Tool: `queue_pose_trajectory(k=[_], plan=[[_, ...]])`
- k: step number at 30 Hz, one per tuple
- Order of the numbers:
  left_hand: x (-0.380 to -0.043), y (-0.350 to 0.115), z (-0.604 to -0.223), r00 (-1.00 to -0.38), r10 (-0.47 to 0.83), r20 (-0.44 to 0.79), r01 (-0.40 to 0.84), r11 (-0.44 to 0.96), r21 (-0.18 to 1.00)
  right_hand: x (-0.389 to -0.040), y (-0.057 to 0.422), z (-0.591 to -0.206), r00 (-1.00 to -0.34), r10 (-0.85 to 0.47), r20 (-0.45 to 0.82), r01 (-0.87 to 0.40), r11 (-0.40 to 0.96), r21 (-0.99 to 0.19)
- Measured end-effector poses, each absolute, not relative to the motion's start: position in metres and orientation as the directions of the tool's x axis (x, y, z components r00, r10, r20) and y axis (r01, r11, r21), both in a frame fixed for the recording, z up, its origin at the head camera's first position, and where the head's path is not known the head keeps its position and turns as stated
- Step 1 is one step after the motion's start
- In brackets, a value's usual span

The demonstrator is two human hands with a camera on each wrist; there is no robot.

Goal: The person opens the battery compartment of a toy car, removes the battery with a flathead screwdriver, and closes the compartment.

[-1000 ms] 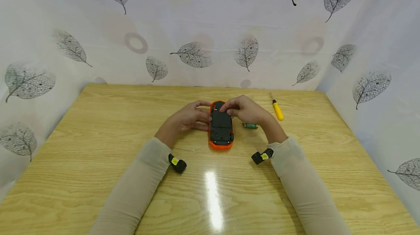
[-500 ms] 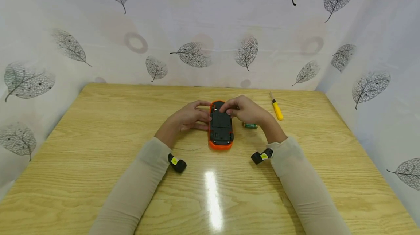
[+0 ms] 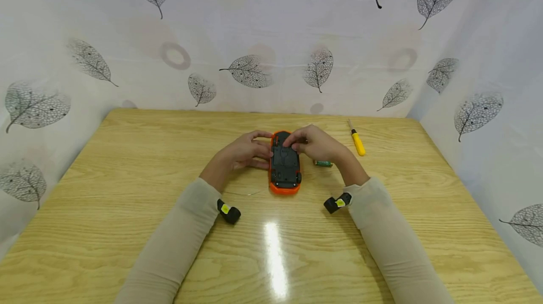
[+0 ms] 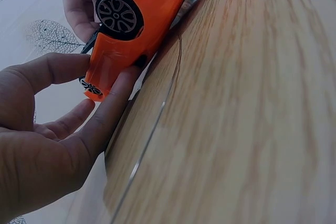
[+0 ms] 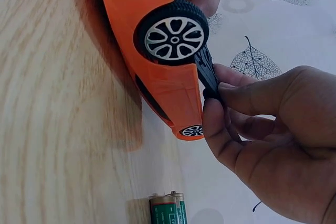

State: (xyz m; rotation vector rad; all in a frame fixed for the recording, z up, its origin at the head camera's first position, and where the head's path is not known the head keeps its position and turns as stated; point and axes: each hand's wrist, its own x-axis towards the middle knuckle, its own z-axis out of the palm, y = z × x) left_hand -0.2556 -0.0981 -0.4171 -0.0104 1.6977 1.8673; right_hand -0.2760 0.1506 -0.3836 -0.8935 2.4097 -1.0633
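Observation:
An orange toy car (image 3: 285, 188) lies upside down on the table, its black underside facing up. My left hand (image 3: 247, 150) holds the car's left side, thumb and fingers spread along the orange body (image 4: 118, 59). From the other side my right hand (image 3: 316, 143) reaches over the underside. In the right wrist view, that hand (image 5: 286, 124) pinches the end of a black cover plate (image 5: 206, 69) between thumb and fingertips. Whether the plate is loose from the car, I cannot tell. Green batteries (image 3: 323, 163) lie beside the car, partly behind the right hand.
A yellow-handled screwdriver (image 3: 358, 143) lies at the back right of the wooden table (image 3: 127, 167). One thin metal wire (image 3: 243, 194) rests in front of the left hand. A leaf-patterned curtain (image 3: 280, 26) hangs behind the table's back edge.
Hands and car stay almost in place. The rectangular outline on the underside shows less plainly now than before.

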Motion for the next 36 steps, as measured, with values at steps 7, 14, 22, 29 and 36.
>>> queue_pose_trajectory(k=[7, 14, 22, 29, 36], plan=[[-0.2554, -0.0976, -0.4166, -0.814, 0.424, -0.396, -0.436, 0.004, 0.9, -0.2744, 0.1514, -0.3822, -0.744, -0.662, -0.087, -0.382, 0.529, -0.757], [-0.2554, -0.0977, -0.4183, -0.814, 0.423, -0.397, -0.441, -0.008, 0.897, -0.2742, 0.1514, -0.3828, -0.754, -0.649, -0.098, -0.358, 0.532, -0.767], [-0.2556, -0.0978, -0.4184, -0.816, 0.423, -0.395, -0.445, -0.022, 0.895, -0.2741, 0.1513, -0.3811, -0.758, -0.647, -0.087, -0.378, 0.543, -0.75], [-0.2553, -0.0983, -0.4183, -0.816, 0.43, -0.387, -0.439, -0.024, 0.898, -0.2746, 0.1508, -0.3807, -0.756, -0.648, -0.094, -0.376, 0.548, -0.747], [-0.255, -0.0978, -0.4177, -0.815, 0.423, -0.396, -0.444, -0.017, 0.896, -0.2733, 0.1508, -0.3792, -0.755, -0.649, -0.094, -0.385, 0.556, -0.737]])
